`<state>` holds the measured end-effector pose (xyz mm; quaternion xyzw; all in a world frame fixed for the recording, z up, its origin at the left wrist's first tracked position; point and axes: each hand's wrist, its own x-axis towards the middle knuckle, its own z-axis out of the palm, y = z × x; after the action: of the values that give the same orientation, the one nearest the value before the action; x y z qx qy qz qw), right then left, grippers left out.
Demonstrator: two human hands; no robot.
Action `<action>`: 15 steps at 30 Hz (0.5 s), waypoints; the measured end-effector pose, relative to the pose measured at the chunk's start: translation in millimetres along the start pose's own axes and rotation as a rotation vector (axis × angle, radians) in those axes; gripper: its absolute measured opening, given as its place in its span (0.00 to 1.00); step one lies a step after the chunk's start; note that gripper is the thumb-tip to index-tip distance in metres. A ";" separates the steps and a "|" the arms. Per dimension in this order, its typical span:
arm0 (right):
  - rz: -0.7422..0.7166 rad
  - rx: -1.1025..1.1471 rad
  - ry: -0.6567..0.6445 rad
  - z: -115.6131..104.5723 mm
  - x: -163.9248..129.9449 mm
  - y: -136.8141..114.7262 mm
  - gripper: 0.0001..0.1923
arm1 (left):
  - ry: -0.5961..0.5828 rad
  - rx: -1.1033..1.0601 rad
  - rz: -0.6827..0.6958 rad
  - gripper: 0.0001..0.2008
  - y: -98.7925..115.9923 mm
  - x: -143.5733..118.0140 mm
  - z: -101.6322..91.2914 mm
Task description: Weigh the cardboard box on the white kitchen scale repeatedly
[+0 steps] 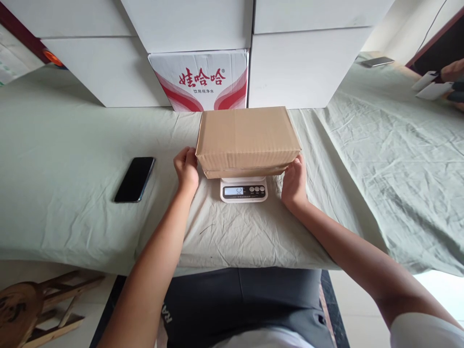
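A plain brown cardboard box (pixel 248 139) rests on a small white digital scale (pixel 243 189) whose display reads 52. My left hand (pixel 186 169) grips the box's left lower corner, fingers curled against its side. On the other side, my right hand (pixel 294 183) holds the right lower corner. Both forearms reach in from the near edge of the table.
A black phone (pixel 135 179) lies left of the scale on the pale green cloth (pixel 72 159). Stacked white boxes (pixel 304 67) and a red-printed carton (pixel 200 79) stand behind. Another person's hand (pixel 453 72) holds white cards at far right. A wooden stool (pixel 32 304) stands lower left.
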<state>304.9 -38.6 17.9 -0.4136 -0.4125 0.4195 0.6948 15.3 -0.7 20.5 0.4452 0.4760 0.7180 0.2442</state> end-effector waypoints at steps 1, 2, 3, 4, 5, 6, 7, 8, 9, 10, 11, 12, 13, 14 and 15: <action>0.003 0.003 0.005 0.1 -0.1 -0.2 0.18 | -0.001 0.002 0.001 0.32 0.0 0.0 -0.2; 0.004 0.006 0.010 0.2 -0.1 -0.4 0.18 | -0.001 0.001 0.002 0.32 0.0 -0.1 -0.5; 0.006 0.008 0.013 0.4 -0.2 -0.7 0.17 | -0.002 -0.002 0.005 0.32 0.1 -0.2 -0.7; 0.006 0.009 0.016 0.4 -0.2 -0.9 0.17 | -0.002 -0.006 0.007 0.33 0.1 -0.3 -0.9; 0.005 0.011 0.017 0.5 -0.2 -1.0 0.18 | -0.002 -0.011 0.010 0.33 0.0 -0.4 -1.0; 0.004 0.012 0.016 0.4 -0.1 -1.1 0.18 | -0.002 -0.015 0.012 0.33 -0.1 -0.4 -1.1; 0.003 0.012 0.014 0.3 0.0 -1.0 0.18 | -0.002 -0.019 0.015 0.34 -0.4 -0.2 -1.2; 0.003 0.011 0.009 0.1 0.1 -0.9 0.18 | -0.003 -0.022 0.019 0.34 -0.8 0.1 -1.2; 0.002 0.011 0.005 0.0 0.3 -0.8 0.18 | -0.002 -0.023 0.024 0.34 -1.2 0.5 -1.1; 0.000 0.011 0.000 -0.2 0.6 -0.6 0.18 | -0.003 -0.022 0.029 0.34 -1.5 1.0 -1.0; -0.004 0.011 -0.004 -0.4 0.9 -0.5 0.18 | -0.001 -0.019 0.033 0.34 -1.8 1.4 -0.8; -0.010 0.008 -0.007 -0.6 1.2 -0.2 0.18 | 0.004 -0.011 0.036 0.33 -1.7 1.5 -0.5; -0.018 0.003 -0.009 -1.0 1.5 0.1 0.19 | 0.014 -0.002 0.040 0.32 -1.3 1.2 -0.2; -0.027 -0.004 -0.008 -1.5 1.6 0.5 0.19 | 0.027 0.009 0.045 0.30 -0.5 0.2 0.3; -0.035 -0.014 -0.007 -2.2 1.6 1.0 0.19 | 0.042 0.020 0.050 0.28 0.7 -1.4 0.8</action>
<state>307.2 -37.3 16.7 -0.4097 -0.4250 0.4058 0.6977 16.7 -1.7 20.7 0.4440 0.4770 0.7284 0.2117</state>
